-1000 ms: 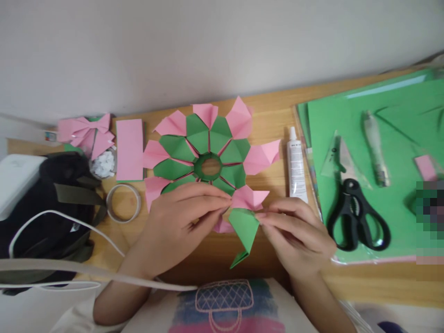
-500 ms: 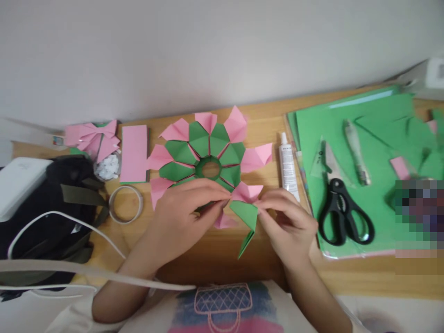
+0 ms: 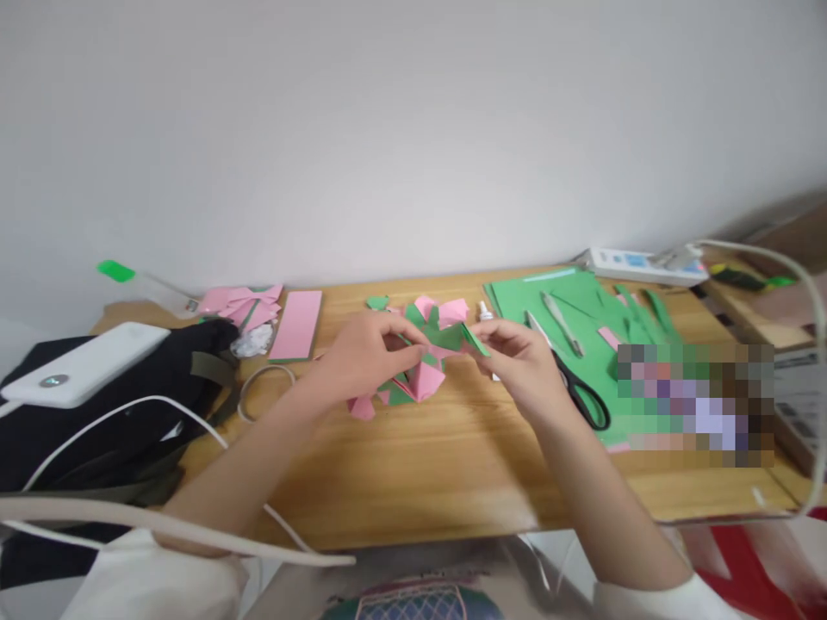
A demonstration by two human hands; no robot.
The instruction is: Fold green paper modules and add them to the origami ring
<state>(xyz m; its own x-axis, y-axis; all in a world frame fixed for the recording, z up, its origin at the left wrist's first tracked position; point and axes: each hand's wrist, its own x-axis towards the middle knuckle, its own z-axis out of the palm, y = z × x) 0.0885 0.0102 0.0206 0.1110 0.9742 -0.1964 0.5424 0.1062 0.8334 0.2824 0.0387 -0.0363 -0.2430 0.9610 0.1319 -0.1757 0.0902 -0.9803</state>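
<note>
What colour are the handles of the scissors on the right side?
The handles are black, seen in the head view.

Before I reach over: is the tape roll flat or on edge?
Flat: the tape roll shows its opening from above, tabletop visible inside.

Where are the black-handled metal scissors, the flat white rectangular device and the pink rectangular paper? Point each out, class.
Black-handled metal scissors [image 3: 569,377]: head view, on the handle.
Flat white rectangular device [image 3: 96,357]: head view, middle of its top.
Pink rectangular paper [image 3: 297,325]: head view, middle of its upper face.
</note>
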